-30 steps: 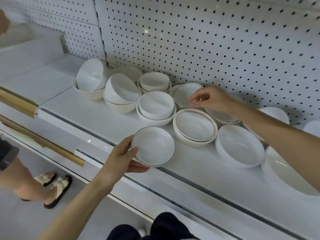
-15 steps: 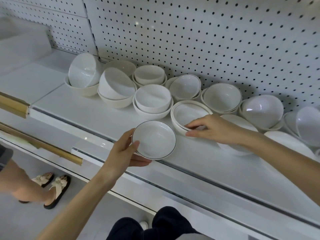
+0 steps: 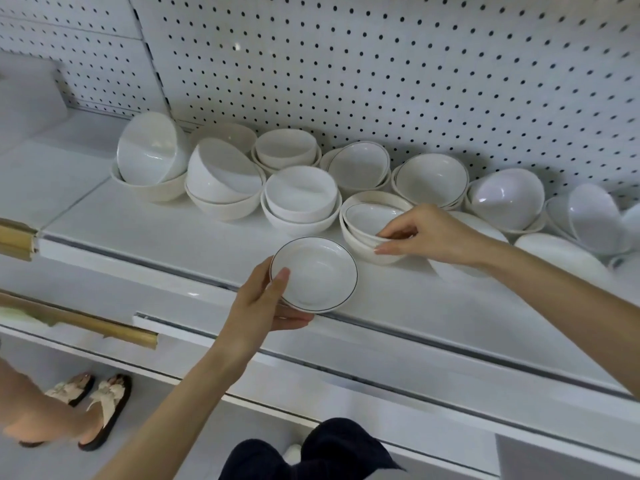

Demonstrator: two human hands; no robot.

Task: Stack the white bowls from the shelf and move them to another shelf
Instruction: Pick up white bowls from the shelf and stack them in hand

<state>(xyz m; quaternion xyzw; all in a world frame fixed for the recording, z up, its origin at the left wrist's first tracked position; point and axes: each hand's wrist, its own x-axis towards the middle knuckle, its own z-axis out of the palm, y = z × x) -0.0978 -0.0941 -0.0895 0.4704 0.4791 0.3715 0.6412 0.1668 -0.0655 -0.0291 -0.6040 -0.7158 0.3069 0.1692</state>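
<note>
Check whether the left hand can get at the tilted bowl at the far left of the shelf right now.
Probably not as it stands: the left hand grips the dark-rimmed dish, so it is full. The path looks free, though; only bare shelf lies before the tilted bowl.

Bright, even overhead light, soft shadows behind the bowls, wide-angle edge bending, slight motion blur lower left.
</note>
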